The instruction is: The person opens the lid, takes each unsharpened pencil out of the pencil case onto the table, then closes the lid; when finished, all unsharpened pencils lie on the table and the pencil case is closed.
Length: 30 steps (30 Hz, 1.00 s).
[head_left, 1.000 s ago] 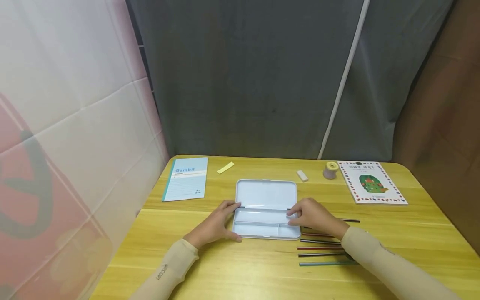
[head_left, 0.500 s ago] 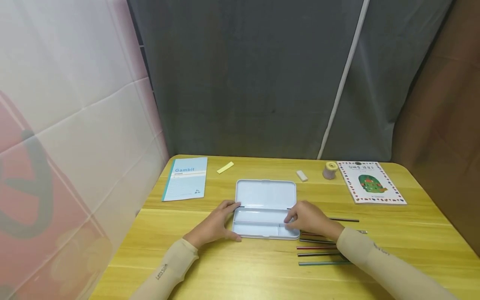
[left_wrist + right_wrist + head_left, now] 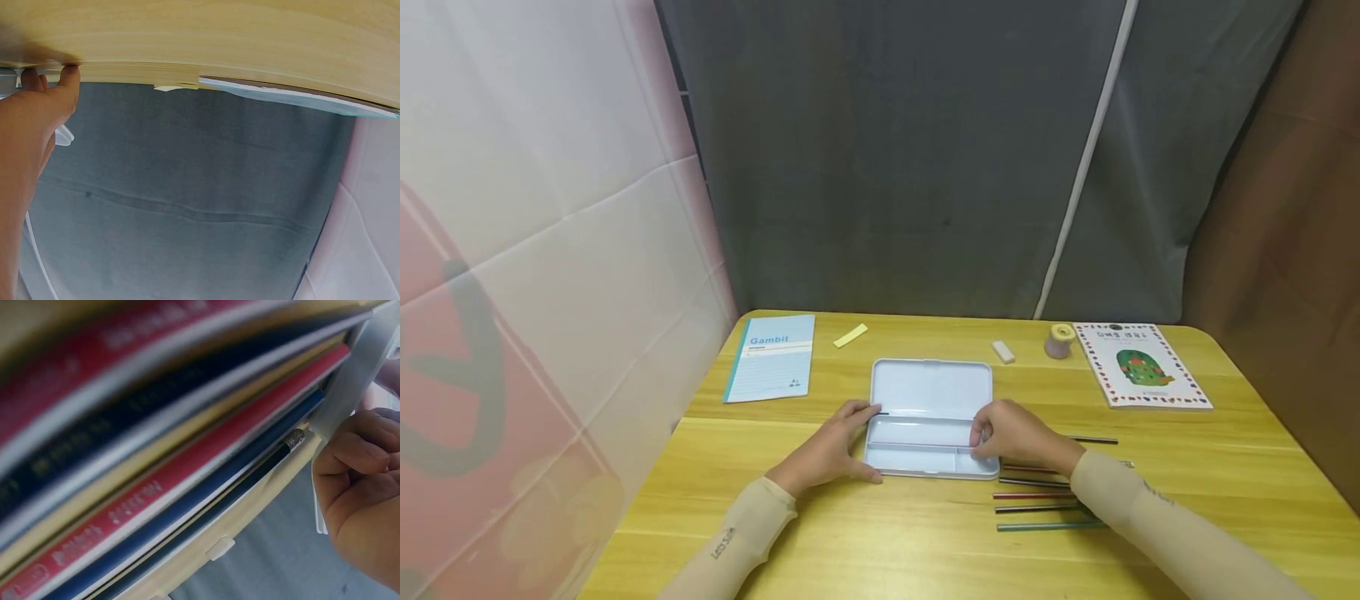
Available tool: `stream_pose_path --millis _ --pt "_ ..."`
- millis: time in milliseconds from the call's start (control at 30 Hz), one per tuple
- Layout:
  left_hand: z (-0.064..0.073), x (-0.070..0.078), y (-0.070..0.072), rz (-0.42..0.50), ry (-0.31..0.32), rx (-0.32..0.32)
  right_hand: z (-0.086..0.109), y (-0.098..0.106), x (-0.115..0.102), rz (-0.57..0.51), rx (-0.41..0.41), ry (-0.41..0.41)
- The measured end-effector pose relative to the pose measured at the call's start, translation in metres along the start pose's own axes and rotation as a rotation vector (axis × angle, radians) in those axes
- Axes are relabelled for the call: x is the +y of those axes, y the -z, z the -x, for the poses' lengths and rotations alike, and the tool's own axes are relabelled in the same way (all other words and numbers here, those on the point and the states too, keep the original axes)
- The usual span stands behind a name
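Note:
A white pencil case point(image 3: 930, 388) lies unfolded on the table, its lid back and its base split by dividers. My left hand point(image 3: 831, 446) rests along its left side, thumb at the front corner and fingers near the hinge. In the left wrist view, the left hand point(image 3: 47, 106) has extended fingers. The right hand point(image 3: 1018, 433) reaches over the base's right end, thumb and forefinger bent down at the small compartment; I cannot tell whether they pinch anything. Curled fingers of the right hand point(image 3: 369, 462) show beside the case wall point(image 3: 350, 375) in the right wrist view.
Several pencils point(image 3: 1048, 527) lie right of the case, partly under the right forearm. Behind it are a white eraser point(image 3: 1003, 352), a yellow strip point(image 3: 851, 336) and a yellow-topped spool-like object point(image 3: 1059, 341). A blue notebook point(image 3: 771, 358) and a picture-covered booklet point(image 3: 1142, 365) flank them.
My right hand has shifted slightly left and lower into the base, its fingertips drawn together near the divider. The left hand and the case stay in place.

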<state>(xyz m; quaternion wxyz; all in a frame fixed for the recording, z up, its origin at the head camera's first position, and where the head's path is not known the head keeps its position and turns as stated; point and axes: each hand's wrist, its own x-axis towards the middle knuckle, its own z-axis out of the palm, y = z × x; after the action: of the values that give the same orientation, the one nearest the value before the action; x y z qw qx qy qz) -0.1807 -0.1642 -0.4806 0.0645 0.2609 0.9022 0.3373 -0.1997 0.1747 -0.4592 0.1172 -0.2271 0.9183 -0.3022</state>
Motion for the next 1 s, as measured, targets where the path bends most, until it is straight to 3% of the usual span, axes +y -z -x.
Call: stream_pose_path --millis 233,467,767,1000 --pt "0.000 0.000 -0.001 0.000 0.000 -0.003 -0.003 0.003 0.004 -0.054 -0.031 0.007" --pt "-0.001 0.000 -0.001 -0.009 -0.002 -0.004 0.001 0.009 0.014 -0.104 -0.024 0.072" --pt "-0.001 0.000 -0.001 -0.011 0.003 -0.001 0.017 0.024 0.030 -0.118 0.070 0.147" --pt "-0.001 0.001 -0.001 -0.012 0.005 0.003 0.039 0.056 0.064 -0.102 0.171 0.104"
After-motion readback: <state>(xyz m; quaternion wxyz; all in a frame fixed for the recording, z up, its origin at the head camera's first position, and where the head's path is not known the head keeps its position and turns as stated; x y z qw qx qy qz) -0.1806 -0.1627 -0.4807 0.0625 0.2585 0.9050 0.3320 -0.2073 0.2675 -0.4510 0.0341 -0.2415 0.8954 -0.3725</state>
